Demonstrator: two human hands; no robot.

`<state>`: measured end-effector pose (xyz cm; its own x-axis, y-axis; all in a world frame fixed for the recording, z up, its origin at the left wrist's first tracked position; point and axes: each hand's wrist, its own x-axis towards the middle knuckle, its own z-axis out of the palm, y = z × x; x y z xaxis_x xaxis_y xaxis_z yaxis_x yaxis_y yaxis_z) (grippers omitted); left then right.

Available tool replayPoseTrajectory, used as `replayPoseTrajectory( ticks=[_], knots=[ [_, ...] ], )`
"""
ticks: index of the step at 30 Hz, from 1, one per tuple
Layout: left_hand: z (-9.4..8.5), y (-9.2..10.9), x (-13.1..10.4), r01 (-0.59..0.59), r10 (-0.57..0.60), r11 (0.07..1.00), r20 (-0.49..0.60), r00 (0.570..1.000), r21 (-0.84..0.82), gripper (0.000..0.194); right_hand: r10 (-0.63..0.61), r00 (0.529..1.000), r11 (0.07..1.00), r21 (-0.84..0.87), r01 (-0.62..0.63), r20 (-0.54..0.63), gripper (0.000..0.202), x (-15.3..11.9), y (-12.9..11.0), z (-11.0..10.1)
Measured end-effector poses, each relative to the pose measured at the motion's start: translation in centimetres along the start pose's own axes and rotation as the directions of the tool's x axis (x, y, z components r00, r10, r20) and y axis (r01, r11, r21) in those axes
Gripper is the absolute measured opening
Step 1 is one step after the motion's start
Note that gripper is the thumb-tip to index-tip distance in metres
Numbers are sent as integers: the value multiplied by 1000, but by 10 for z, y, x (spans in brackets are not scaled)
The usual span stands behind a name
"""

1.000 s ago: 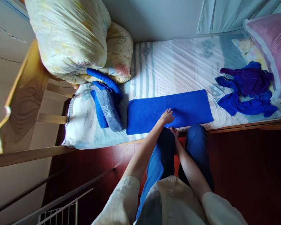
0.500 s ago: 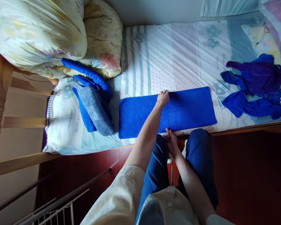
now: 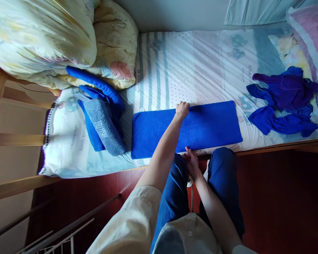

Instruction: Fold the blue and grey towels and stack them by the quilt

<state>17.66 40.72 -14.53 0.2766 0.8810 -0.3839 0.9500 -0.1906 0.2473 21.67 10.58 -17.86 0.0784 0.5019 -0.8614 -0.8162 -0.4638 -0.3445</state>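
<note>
A flat blue towel (image 3: 212,123) lies spread lengthwise along the near side of the bed. At its far long edge, around the middle, my left hand (image 3: 182,109) is closed with the fingers curled over the cloth. My right hand (image 3: 191,161) is by the near long edge, palm turned partly up and fingers stretched out, the fingertips at the towel's border. Whether the fingertips pinch any cloth cannot be made out. To the left lies a rolled grey-blue towel (image 3: 104,127) with lettering, resting on more folded blue cloths (image 3: 95,82).
Crumpled blue and purple cloths (image 3: 288,102) lie on the bed's right. Yellowish bedding (image 3: 116,46) is piled at the back left, a pink pillow (image 3: 310,46) at the far right. A wooden bed rail (image 3: 18,139) and a metal rack (image 3: 71,229) stand to the left.
The whole view has shifted slightly. Both hands keep about the same places on the blue towel, which looks unchanged.
</note>
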Motion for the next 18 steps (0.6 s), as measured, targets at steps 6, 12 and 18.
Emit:
replayPoseTrajectory(
  ticks=[6,12,18],
  knots=[
    [2,3,5,-6,6,999,12,1000,43,33,-24,999,999,-20,25,44,30,1,4,1],
    [-2,8,5,18,-18,999,-4,1000,44,37,-1,1000,1000,3,1,18,28,-2,3,3],
    [-20,11,-3,9,-9,1000,-66,998,3,35,-21,1000,1000,-5,22,19,30,-12,1,2]
  ],
)
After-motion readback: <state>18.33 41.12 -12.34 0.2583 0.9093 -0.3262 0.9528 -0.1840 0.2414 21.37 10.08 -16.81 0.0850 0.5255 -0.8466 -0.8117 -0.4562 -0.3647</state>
